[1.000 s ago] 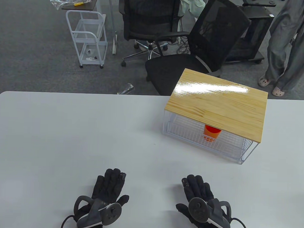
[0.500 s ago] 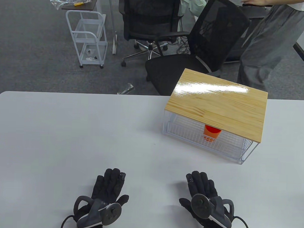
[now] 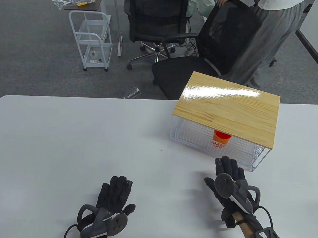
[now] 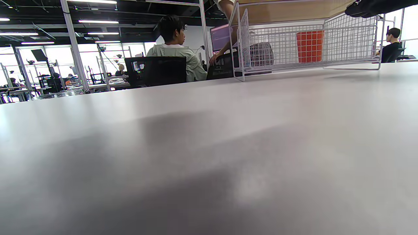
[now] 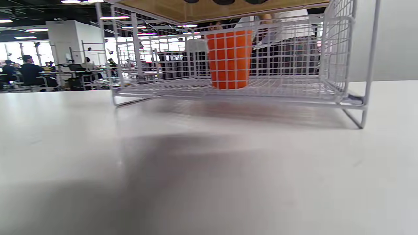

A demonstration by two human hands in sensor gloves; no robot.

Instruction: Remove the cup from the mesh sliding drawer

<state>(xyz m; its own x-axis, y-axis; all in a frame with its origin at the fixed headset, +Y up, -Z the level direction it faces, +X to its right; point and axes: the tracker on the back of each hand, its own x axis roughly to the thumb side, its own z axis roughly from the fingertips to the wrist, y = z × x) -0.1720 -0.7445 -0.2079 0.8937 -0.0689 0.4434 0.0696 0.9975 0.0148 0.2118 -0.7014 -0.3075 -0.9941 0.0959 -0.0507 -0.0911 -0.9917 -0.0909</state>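
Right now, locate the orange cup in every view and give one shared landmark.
Table view: orange cup right of centre, inside the mesh drawer.
Left wrist view: upper right, behind mesh.
Right wrist view: top centre, upright.
Shared landmark: wooden top above it.

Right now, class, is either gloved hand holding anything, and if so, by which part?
Nothing is held. The left hand lies flat on the table; the right hand reaches open toward the mesh drawer, short of the orange cup.
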